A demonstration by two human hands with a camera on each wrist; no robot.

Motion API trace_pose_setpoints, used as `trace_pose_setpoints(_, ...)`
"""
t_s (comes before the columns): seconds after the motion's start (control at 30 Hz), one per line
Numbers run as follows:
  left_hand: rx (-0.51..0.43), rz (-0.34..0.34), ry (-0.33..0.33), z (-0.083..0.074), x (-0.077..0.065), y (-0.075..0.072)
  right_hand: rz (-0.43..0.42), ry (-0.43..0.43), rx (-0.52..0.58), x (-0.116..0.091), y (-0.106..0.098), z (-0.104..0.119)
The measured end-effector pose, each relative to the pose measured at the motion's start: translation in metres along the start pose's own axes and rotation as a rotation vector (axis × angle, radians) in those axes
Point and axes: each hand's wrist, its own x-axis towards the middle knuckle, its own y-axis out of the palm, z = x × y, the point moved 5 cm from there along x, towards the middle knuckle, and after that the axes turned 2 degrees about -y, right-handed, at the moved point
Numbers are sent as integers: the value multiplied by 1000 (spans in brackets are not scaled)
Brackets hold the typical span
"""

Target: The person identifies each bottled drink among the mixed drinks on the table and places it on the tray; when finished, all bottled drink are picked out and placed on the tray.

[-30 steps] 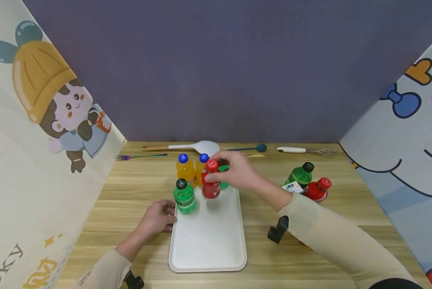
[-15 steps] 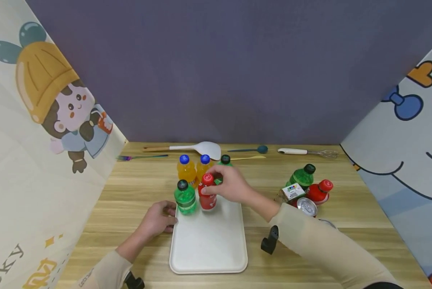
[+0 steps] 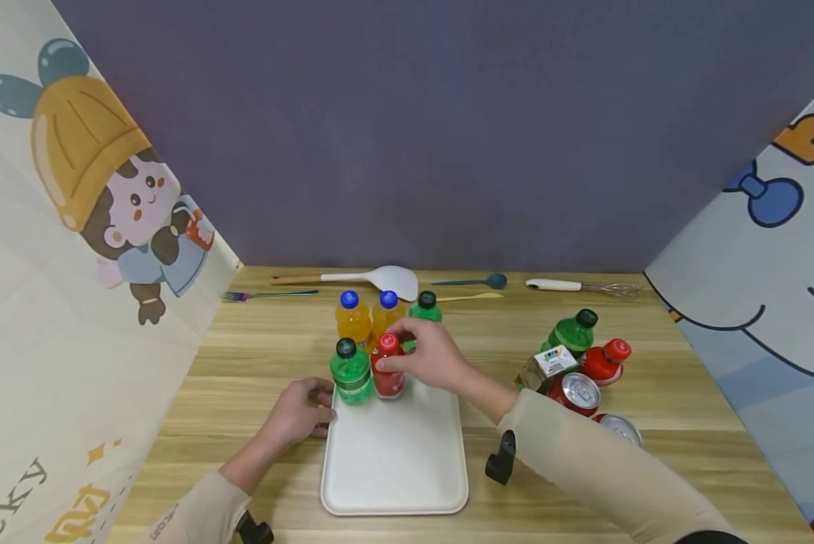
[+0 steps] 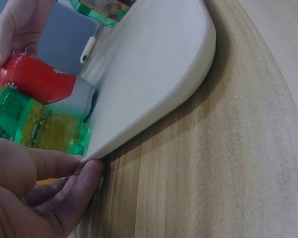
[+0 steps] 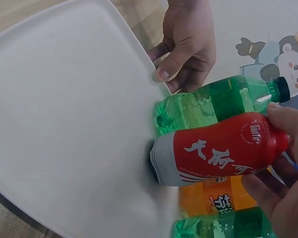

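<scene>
My right hand (image 3: pixel 432 355) grips a red bottle (image 5: pixel 213 148) near its top, thumb on one side and fingers on the other. The bottle is upright on the white tray (image 3: pixel 394 461), or just over it; contact at its base is hard to tell. Right beside it stands a green bottle with a black cap (image 3: pixel 351 374). Behind them are two orange drink bottles with blue caps (image 3: pixel 354 321) and another green bottle (image 3: pixel 425 308), partly hidden by my right hand. My left hand (image 3: pixel 299 412) pinches the tray's left edge between thumb and fingers, as the left wrist view shows.
To the right stand a green bottle (image 3: pixel 570 332), a small carton (image 3: pixel 548 366), a red bottle (image 3: pixel 604 364) and two cans (image 3: pixel 579 393). Along the back lie a white spatula (image 3: pixel 394 281), a spoon (image 3: pixel 493 281), a whisk (image 3: pixel 583 286), a yellow utensil (image 3: pixel 471 297) and a fork (image 3: pixel 270 295).
My right hand has lowered the red bottle and brought it nearer, to the side of the front green bottle. My left hand has stayed at the tray's edge.
</scene>
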Motion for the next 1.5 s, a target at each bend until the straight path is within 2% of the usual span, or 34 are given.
trace_pose_setpoints(0.5, 8, -1, -3, -1, -2, 1, -3, 3, 59, -6, 5, -3)
trace_pose_setpoints(0.63, 19, -6, 3, -2, -1, 0, 49, -4, 69, -6, 1, -2)
trace_pose_setpoints(0.77, 12, -6, 5, -3, 1, 0, 140, -22, 30, -10, -10, 3)
trace_pose_setpoints(0.83, 5, -6, 7, -3, 1, 1, 175, -37, 5, -13, -18, 8)
trace_pose_setpoints(0.97, 3, -12, 7, -4, 1, 1, 193, -71, 38, -20, -38, 17)
trace_pose_setpoints(1.27, 5, -12, -11, -2, 0, 0, 121, -95, 69, -40, -97, 27)
trace_pose_setpoints(1.5, -2, -5, -18, 1, 0, 1, 4, -85, -43, -70, -146, 15)
